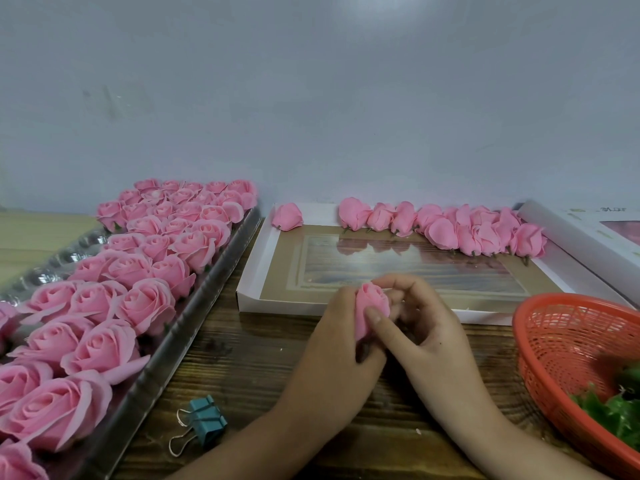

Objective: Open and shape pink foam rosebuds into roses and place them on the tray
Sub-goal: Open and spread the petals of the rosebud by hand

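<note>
Head camera looks down on a wooden table (249,362), where both hands meet at the middle around one pink foam rosebud (371,308), held upright just above the tabletop. Left hand (332,344) wraps the bud from the left with curled fingers, while the right hand (429,327) pinches it, thumb pressed flat on the near face and fingers curled round the far side. The bud is mostly closed, its outer petals wrapped tight. On the left, a long silver tray (152,382) runs from near to far, packed with rows of opened roses (145,303). Just beyond the hands lies a shallow white box (254,261); a row of closed rosebuds (450,230) lines its far edge, with a lone bud (287,216) apart at the far left corner. At the near right stands an orange mesh basket (561,344) holding green leaves (616,410). A teal binder clip (204,420) rests on the table near the tray's edge.
</note>
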